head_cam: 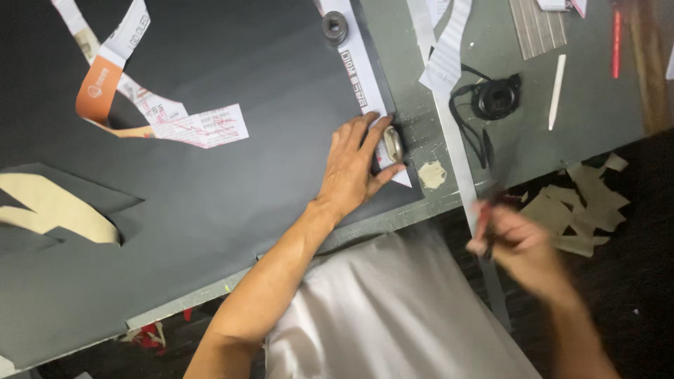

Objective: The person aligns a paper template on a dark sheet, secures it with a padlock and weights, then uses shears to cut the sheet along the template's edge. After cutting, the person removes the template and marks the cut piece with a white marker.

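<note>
My left hand [353, 167] lies on a large black sheet [232, 182] at its right corner. Its index finger and thumb close around a small oval metal weight [392, 144]. The weight sits on a white printed paper strip [363, 77] along the sheet's right edge. My right hand [521, 245], blurred by motion, is off the table's front edge, fingers closed on a thin dark tool [483, 214]. That tool is beside a long grey strip [463, 182] that hangs over the edge.
A round metal weight [335, 27] rests further up the paper strip. Curled printed paper pieces [200, 126] and an orange band [98, 88] lie on the sheet. A black round device with cord [496, 98] and a white stick [557, 91] sit on the grey-green table [597, 105]. Beige scraps [576, 210] litter the floor.
</note>
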